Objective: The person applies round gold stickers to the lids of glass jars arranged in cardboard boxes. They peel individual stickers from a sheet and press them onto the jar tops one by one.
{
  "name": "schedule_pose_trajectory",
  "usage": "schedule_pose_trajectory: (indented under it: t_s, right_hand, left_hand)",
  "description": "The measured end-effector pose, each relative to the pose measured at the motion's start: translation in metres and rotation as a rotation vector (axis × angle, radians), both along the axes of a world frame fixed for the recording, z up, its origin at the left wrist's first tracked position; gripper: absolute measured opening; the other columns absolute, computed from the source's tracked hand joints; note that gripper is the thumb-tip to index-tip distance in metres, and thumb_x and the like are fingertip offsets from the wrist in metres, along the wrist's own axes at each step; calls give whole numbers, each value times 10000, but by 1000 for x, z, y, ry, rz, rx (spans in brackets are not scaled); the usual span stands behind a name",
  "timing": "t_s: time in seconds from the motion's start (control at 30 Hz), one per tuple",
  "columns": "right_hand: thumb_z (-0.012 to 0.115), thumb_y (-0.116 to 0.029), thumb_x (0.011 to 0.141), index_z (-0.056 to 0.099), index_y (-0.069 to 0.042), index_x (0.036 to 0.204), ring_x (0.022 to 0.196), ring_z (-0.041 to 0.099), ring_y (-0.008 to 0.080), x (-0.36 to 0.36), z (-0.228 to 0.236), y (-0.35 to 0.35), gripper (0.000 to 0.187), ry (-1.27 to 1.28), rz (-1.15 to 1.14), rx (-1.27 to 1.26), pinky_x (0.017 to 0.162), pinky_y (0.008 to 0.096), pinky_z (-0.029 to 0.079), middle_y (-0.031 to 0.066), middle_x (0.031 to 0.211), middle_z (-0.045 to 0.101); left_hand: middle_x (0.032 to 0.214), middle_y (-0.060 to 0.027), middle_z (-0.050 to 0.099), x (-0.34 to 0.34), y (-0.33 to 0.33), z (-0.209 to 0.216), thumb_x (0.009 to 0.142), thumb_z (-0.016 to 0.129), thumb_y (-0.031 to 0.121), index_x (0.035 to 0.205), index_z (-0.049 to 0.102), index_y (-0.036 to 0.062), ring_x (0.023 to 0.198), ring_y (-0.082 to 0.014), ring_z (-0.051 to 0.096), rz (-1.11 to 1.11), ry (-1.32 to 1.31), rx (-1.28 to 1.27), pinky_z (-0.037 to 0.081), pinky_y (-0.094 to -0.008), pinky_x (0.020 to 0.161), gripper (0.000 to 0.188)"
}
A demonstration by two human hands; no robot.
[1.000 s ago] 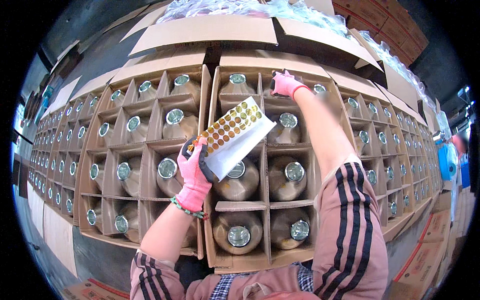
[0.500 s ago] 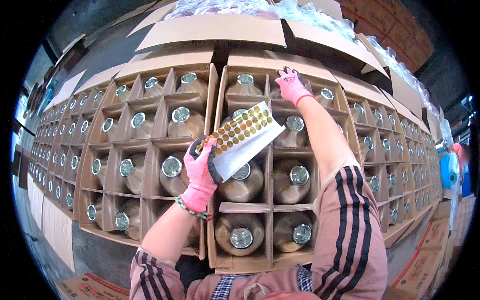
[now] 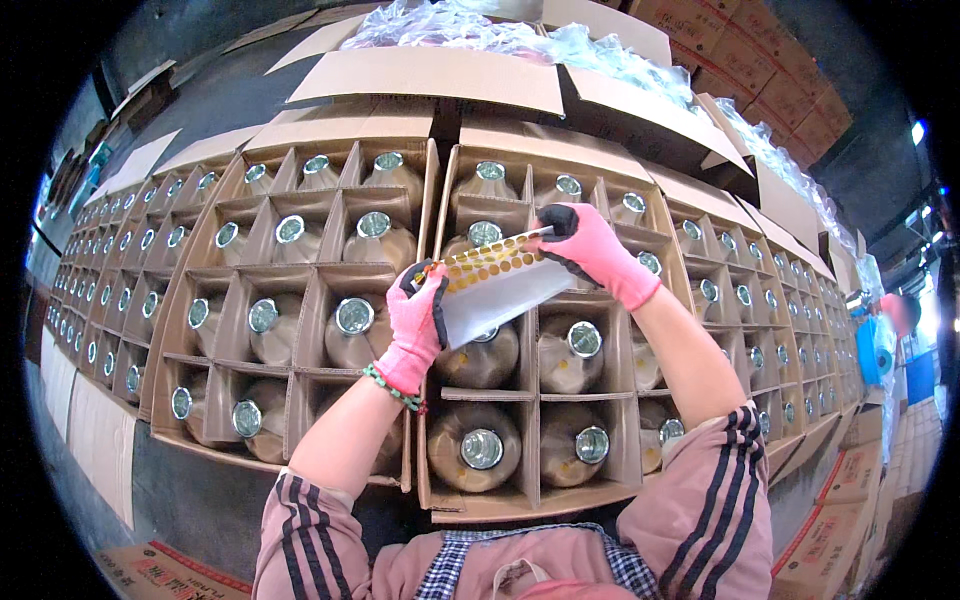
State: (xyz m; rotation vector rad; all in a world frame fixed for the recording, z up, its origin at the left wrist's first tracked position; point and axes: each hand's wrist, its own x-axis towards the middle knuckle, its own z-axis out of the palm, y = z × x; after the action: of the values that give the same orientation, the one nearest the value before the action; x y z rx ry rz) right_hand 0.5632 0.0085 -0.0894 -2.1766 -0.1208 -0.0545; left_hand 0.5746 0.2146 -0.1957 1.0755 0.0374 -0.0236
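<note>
Between my hands is a white sheet of round gold stickers [image 3: 492, 264], held above the divided carton [image 3: 535, 455] in front of me. My left hand [image 3: 415, 320], in a pink glove with dark fingertips, is closed on the sheet's left edge. The right hand [image 3: 590, 248], gloved the same way, pinches the sheet's upper right corner; whether a single sticker is between those fingertips cannot be seen. Beneath the sheet stand round glass bottles [image 3: 478, 450], upright in the carton's compartments, mouths up. The sheet and my gloves cover a few of them.
A second carton of bottles [image 3: 262, 385] stands close on the left, and more rows of cartons run to both sides. Raised cardboard flaps [image 3: 430, 78] and clear plastic wrap [image 3: 440, 28] lie beyond. Another person [image 3: 897, 315] is at the far right.
My right hand has come back from the far bottles to the sheet and gripped its right corner. The sheet is now tilted flatter, and the view has shifted slightly.
</note>
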Motion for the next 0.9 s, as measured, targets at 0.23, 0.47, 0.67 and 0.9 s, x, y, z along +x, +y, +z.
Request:
schedule_pose_trajectory:
  t_s: [0.23, 0.47, 0.67, 0.9]
  right_hand:
    - [599, -3, 686, 565, 14, 829, 734, 530, 67, -32, 11, 13, 148, -32, 0, 9, 682, 215, 438, 21, 784, 593]
    - [597, -22, 732, 567, -6, 867, 756, 515, 54, -32, 7, 22, 140, -78, -82, 106, 699, 206, 424, 10, 797, 589]
    - [607, -91, 729, 568, -10, 844, 672, 560, 144, -29, 8, 26, 146, -422, 4, -115, 628, 262, 439, 97, 739, 596]
    - [634, -70, 713, 594, -18, 850, 714, 567, 108, -32, 8, 22, 152, -393, -22, -146, 663, 236, 441, 66, 779, 617]
  left_hand:
    - [735, 17, 571, 0, -2, 0, 739, 644, 155, 870, 591, 19, 624, -54, 490, -14, -50, 21, 398, -185, 575, 196]
    - [731, 18, 574, -2, 1, 3, 749, 635, 180, 854, 603, 20, 626, -54, 490, -31, -54, 47, 399, -190, 580, 194]
    - [750, 10, 580, -1, 1, 2, 736, 647, 135, 887, 598, 21, 637, -55, 512, -46, -36, 47, 416, -182, 575, 195]
    - [725, 6, 580, -3, -1, 4, 750, 630, 177, 888, 597, 14, 621, -57, 494, -33, -47, 47, 398, -192, 570, 215]
